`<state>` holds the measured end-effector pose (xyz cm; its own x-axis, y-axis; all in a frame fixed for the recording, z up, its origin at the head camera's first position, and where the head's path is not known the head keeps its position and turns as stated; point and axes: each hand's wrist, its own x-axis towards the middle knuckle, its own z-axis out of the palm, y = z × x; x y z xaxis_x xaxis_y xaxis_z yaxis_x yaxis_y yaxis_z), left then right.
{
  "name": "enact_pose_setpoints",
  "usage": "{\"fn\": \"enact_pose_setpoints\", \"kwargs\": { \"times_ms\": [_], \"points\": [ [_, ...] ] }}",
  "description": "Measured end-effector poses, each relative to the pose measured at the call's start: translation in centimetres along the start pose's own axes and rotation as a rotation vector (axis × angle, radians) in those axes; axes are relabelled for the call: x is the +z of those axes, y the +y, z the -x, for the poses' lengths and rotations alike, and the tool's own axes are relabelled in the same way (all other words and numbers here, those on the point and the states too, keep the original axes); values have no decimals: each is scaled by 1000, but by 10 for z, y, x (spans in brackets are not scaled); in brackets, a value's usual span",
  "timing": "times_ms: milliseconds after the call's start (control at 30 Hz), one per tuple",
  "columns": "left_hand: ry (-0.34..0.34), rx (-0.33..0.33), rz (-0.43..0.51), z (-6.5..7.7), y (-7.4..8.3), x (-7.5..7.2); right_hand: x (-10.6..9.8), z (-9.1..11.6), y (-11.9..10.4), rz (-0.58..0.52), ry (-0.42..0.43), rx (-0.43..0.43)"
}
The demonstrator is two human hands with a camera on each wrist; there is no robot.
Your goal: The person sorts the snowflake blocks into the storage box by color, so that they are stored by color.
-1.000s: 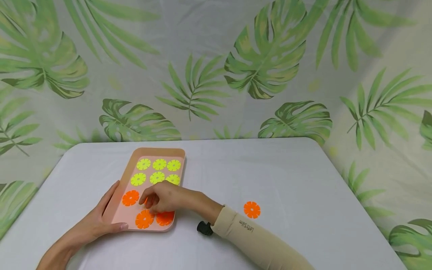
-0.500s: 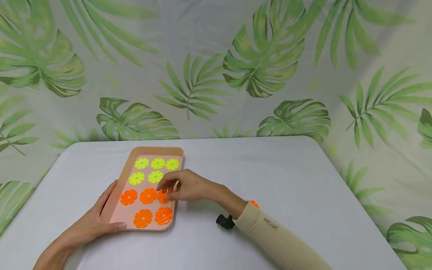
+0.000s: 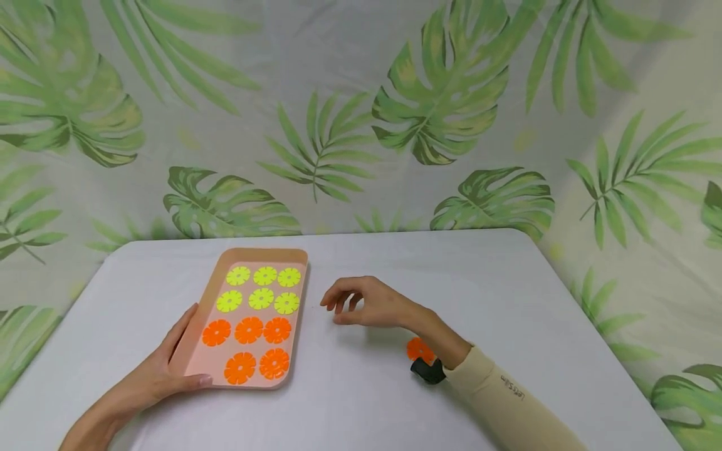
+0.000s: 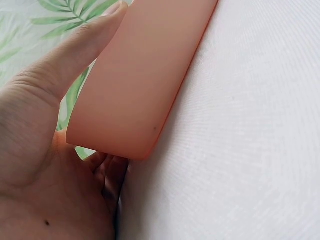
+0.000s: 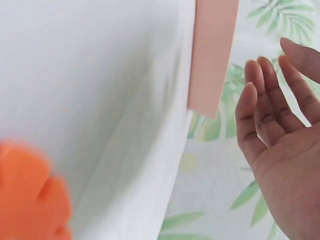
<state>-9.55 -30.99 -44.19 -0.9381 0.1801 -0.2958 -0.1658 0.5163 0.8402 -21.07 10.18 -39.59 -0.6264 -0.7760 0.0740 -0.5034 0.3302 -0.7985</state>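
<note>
A pink rectangular tray lies on the left of the table, tilted a little in the head view. In it, several notched yellow plastic discs fill two far rows, and several notched orange discs lie in the near rows. My left hand grips the tray's near left corner, thumb at the front wall and fingers along the left side. Right of the tray, my right hand hovers over the cloth with loosely bent fingers, holding nothing. A single orange disc sits on the cloth, partly covered by the right wrist's camera.
White cloth covers the table. A black wrist camera hangs under my right wrist. Behind the table's far edge stands a leaf-patterned curtain.
My right hand has left the orange discs in the tray and moved right, out over the cloth. Another orange disc now shows where it was. My left hand stays on the tray.
</note>
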Motion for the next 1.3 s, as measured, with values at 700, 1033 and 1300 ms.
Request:
{"fn": "enact_pose_setpoints", "kwargs": {
  "times_ms": [700,1033,1300],
  "points": [
    [4,27,-43,-1,-4,-2,-29,71,30,-14,-7,114],
    [21,61,-70,1,-5,0,-33,94,42,-25,-50,151],
    [-5,28,0,0,-2,0,-39,109,48,-8,-93,183]
  ]
}}
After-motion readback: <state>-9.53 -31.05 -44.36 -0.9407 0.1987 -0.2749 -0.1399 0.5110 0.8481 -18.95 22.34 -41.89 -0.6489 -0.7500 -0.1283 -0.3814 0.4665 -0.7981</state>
